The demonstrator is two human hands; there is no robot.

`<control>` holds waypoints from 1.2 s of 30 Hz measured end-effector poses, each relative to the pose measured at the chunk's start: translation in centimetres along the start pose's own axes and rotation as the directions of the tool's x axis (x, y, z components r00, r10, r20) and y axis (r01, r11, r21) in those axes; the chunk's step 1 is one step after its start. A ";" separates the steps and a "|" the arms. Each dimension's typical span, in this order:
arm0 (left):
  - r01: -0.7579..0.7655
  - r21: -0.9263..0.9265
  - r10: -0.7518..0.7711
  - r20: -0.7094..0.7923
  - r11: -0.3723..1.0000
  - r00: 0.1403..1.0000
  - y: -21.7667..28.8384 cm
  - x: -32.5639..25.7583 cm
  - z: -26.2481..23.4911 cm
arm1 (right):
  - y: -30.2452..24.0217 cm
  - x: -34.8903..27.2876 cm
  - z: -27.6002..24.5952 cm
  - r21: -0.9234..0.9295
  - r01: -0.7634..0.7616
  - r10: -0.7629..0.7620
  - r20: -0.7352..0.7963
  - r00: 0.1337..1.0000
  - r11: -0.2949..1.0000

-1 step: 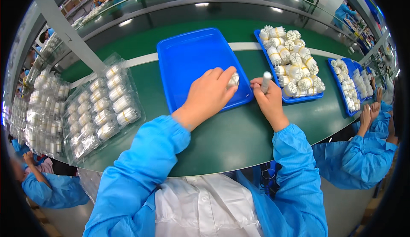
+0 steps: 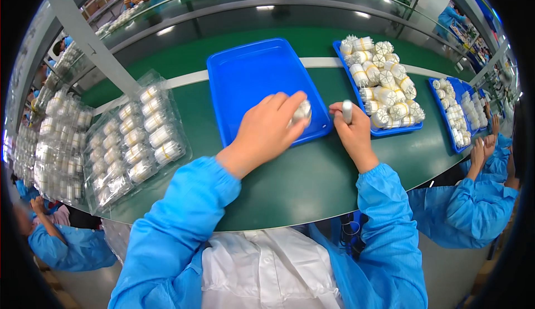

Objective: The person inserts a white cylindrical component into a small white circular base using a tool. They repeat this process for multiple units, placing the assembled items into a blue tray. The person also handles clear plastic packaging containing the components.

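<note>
Over the near right part of a blue tray (image 2: 253, 80), my left hand (image 2: 266, 130) is closed around a white bundle (image 2: 303, 110). My fingers and motion blur hide much of that bundle. Just past the tray's right edge, my right hand (image 2: 355, 136) grips a pale, round-ended pen-like stick (image 2: 347, 110), held upright in the fist. Right of this hand, a second blue tray (image 2: 394, 130) is heaped with white cylindrical bundles (image 2: 384, 80) wrapped in yellow bands.
To the left, a clear plastic blister tray (image 2: 134, 136) holds rows of banded bundles. Stacked filled blister trays (image 2: 56, 147) stand farther left. More blue trays (image 2: 446, 108) with white pieces lie at the far right beside a co-worker's hands (image 2: 482, 147). A metal post (image 2: 95, 41) rises at the back left.
My left hand has shifted slightly left and toward me, still around the bundle. The stick in my right hand has tilted a little. The trays look almost unchanged.
</note>
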State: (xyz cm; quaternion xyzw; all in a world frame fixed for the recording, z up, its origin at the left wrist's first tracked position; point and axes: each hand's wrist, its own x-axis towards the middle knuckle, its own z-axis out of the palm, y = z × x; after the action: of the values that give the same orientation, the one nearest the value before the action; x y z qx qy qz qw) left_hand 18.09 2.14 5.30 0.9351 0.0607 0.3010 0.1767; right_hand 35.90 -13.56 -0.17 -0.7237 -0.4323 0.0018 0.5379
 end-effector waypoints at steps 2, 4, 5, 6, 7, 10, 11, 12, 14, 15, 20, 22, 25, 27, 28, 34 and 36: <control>-0.103 -0.048 0.103 0.011 0.994 0.995 1.0 -3.3 -4.3 | -1.1 0.2 -0.1 -0.118 0.293 -0.285 0.081 0.955 0.949; -0.200 -0.022 0.201 0.084 0.980 0.976 1.8 -6.8 -6.3 | -1.7 -0.6 0.0 -0.204 0.514 -0.482 0.189 0.856 0.833; -0.218 0.019 0.214 0.114 0.976 0.970 1.7 -8.5 -6.7 | -2.6 -1.4 0.3 -0.260 0.586 -0.523 0.275 0.807 0.767; -0.216 0.043 0.206 0.175 0.975 0.963 1.4 -10.1 -6.8 | -3.5 -1.8 0.6 -0.312 0.626 -0.487 0.420 0.765 0.714; -0.208 0.073 0.191 0.189 0.975 0.963 0.9 -11.4 -6.6 | -4.0 -2.1 1.0 -0.341 0.670 -0.492 0.478 0.728 0.659; -0.157 0.090 0.150 0.087 0.983 0.985 -0.1 -13.4 -5.9 | -6.5 -1.8 1.7 -0.401 0.749 -0.367 0.687 0.627 0.528; -0.149 0.078 0.145 0.058 0.986 0.988 -0.2 -13.4 -5.9 | -6.8 -1.7 1.8 -0.424 0.747 -0.314 0.718 0.622 0.512; -0.151 0.060 0.149 0.034 0.987 0.988 -0.3 -13.2 -5.8 | -6.9 -1.6 1.7 -0.439 0.736 -0.289 0.720 0.631 0.515; -0.135 0.020 0.136 -0.016 0.991 0.991 -0.5 -13.4 -5.5 | -6.7 -1.7 1.7 -0.455 0.720 -0.234 0.736 0.635 0.524; -0.145 -0.004 0.145 -0.029 0.989 0.989 -0.6 -13.5 -5.6 | -6.7 -1.5 1.4 -0.487 0.682 -0.244 0.687 0.685 0.545; -0.118 -0.060 0.114 -0.075 0.991 0.991 -1.5 -14.3 -6.0 | -8.1 1.7 -0.7 -0.403 0.427 -0.325 0.297 0.898 0.810; -0.101 -0.063 0.095 -0.100 0.993 0.990 -1.8 -14.7 -6.0 | -9.7 3.2 -2.2 -0.309 0.365 -0.304 0.229 0.925 0.878; -0.088 -0.073 0.076 -0.146 0.993 0.986 -2.1 -14.6 -5.4 | -10.5 2.9 -6.8 -0.089 0.121 -0.110 0.116 0.987 0.989; -0.081 -0.091 0.063 -0.187 0.993 0.980 -2.1 -14.5 -5.2 | -11.9 2.4 -10.6 -0.068 0.218 -0.212 0.090 0.973 0.974; -0.056 -0.096 0.036 -0.201 0.994 0.979 -2.1 -14.4 -5.2 | -12.2 2.4 -12.4 -0.049 0.309 -0.307 0.044 0.951 0.950; 0.063 -0.069 -0.077 -0.229 0.996 0.970 -2.3 -14.7 -5.6 | -12.8 3.9 -22.6 -0.070 0.625 -0.617 -0.276 0.737 0.778; 0.093 -0.064 -0.105 -0.218 0.994 0.970 -1.8 -14.6 -5.7 | -15.3 3.1 -24.3 -0.136 0.646 -0.644 -0.367 0.672 0.751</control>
State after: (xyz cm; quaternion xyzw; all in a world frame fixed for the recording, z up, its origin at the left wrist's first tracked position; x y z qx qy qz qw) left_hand 2.92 2.32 1.04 0.8865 0.1187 0.3955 0.2088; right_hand 39.69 -29.76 23.45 -0.5082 -0.5431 -0.3312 0.5806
